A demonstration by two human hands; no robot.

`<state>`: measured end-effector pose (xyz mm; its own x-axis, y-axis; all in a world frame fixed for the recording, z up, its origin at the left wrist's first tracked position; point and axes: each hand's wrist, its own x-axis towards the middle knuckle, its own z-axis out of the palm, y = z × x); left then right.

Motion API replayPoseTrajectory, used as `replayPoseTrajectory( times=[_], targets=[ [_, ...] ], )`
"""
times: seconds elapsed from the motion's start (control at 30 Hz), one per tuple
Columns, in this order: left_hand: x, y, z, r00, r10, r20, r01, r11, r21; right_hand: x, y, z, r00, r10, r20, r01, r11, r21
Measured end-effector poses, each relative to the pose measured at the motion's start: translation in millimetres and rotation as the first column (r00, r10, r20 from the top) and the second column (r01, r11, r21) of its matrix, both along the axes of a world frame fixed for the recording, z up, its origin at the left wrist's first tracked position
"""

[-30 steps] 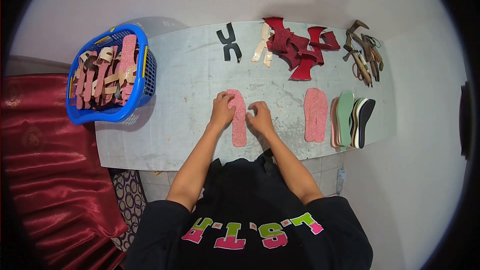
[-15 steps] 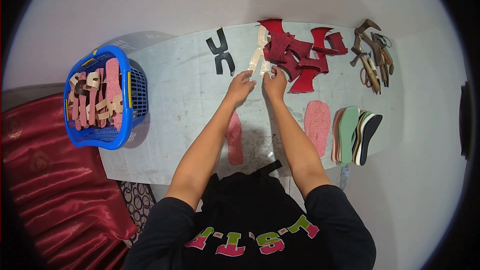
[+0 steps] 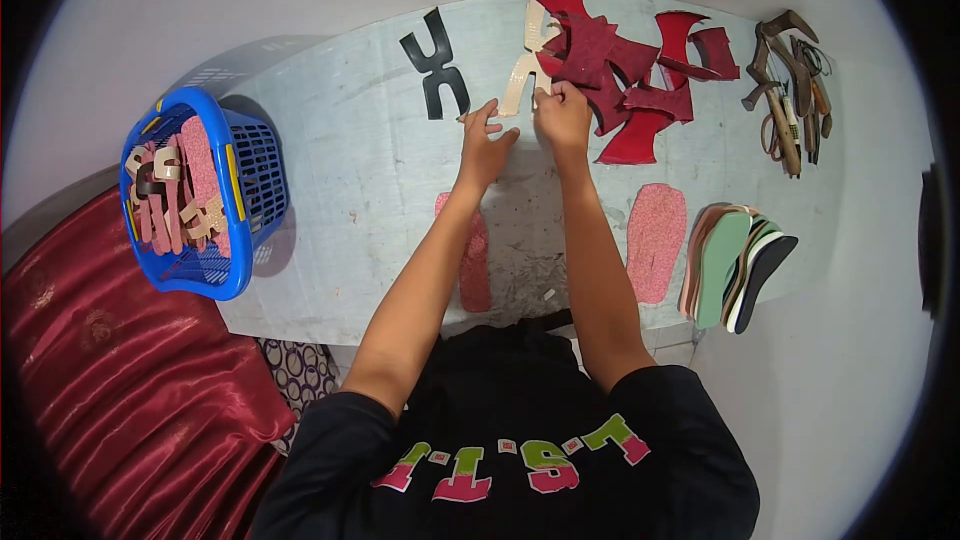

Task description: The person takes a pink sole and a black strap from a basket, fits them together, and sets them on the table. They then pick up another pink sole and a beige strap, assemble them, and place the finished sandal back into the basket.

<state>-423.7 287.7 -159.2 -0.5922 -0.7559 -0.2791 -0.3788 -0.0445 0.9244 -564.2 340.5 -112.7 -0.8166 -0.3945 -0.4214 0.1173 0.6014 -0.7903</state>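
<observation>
Cream strap [image 3: 521, 72] lay on worktop [image 3: 340, 140], partly under red pieces [image 3: 588, 55], likely why right hand [image 3: 565, 120] touched its exposed lower end; right grip: couldn't tell; left hand [image 3: 486, 153] released, nearby.

That glossy cream strap [image 3: 518, 86], forked at its near end, lies on the counter [image 3: 340, 140]. Red pieces [image 3: 588, 52] overlap its right side.

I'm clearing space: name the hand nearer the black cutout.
Left: the left hand is just right of the black cutout's near end; the right hand is farther, at the cream cutout.
</observation>
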Motion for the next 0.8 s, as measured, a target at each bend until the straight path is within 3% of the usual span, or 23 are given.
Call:
replayPoseTrajectory(
  times=[0.03,0.07,0.1,0.17,0.23,0.3,0.37,0.43,0.47,0.5,0.57,0.63,0.7,0.73,0.8],
  targets=[
    [-1,0,-1,1.000,0.007,0.028,-0.006,1.000,-0.025,0,0,-10,1.000,0.000,0.001,0.000,1.000,0.000],
    [-3,-2,-1,1.000,0.005,0.028,-0.005,1.000,-0.026,-1,0,-25,0.955,-0.041,0.293,0.124,0.955,-0.269],
    [-5,-4,-2,0.999,0.020,0.033,-0.021,1.000,0.009,-2,-1,-23,0.830,0.008,0.558,0.308,0.828,-0.469],
    [-8,-9,-1,0.999,0.030,0.031,-0.031,0.999,0.038,-7,6,-17,0.790,0.067,0.610,0.295,0.830,-0.473],
    [-8,-15,9,0.996,0.067,0.052,-0.082,0.922,0.379,-6,10,-3,0.743,0.129,0.657,0.278,0.833,-0.478],
    [-4,-12,26,0.997,0.070,-0.031,-0.052,0.920,0.388,0,11,10,0.626,0.121,0.771,0.480,0.718,-0.503],
    [2,-6,49,0.991,0.071,-0.116,-0.020,0.919,0.395,6,19,16,0.617,0.190,0.764,0.479,0.680,-0.556],
    [13,2,73,0.921,0.242,-0.306,-0.007,0.793,0.609,18,31,28,0.558,0.394,0.730,0.458,0.588,-0.667],
    [22,4,86,0.883,0.318,-0.347,0.039,0.685,0.727,27,39,37,0.564,0.377,0.735,0.455,0.602,-0.657],
    [32,4,90,0.879,0.319,-0.354,0.041,0.689,0.723,33,48,39,0.567,0.382,0.730,0.448,0.600,-0.663],
    [54,7,88,0.934,0.284,-0.217,0.053,0.491,0.869,44,71,37,0.610,0.421,0.671,0.263,0.691,-0.673],
    [74,19,82,0.945,0.289,-0.154,-0.004,0.480,0.878,56,96,45,0.620,0.356,0.699,0.233,0.767,-0.598],
    [94,35,81,0.930,0.297,-0.216,0.018,0.551,0.834,65,125,45,0.514,0.592,0.621,-0.167,0.779,-0.604],
    [106,40,84,0.892,0.359,-0.274,0.078,0.475,0.876,74,135,49,0.483,0.607,0.631,-0.255,0.787,-0.562],
    [131,55,84,0.893,0.359,-0.271,0.057,0.508,0.859,96,156,55,0.457,0.591,0.665,-0.268,0.804,-0.531]
  ],
)
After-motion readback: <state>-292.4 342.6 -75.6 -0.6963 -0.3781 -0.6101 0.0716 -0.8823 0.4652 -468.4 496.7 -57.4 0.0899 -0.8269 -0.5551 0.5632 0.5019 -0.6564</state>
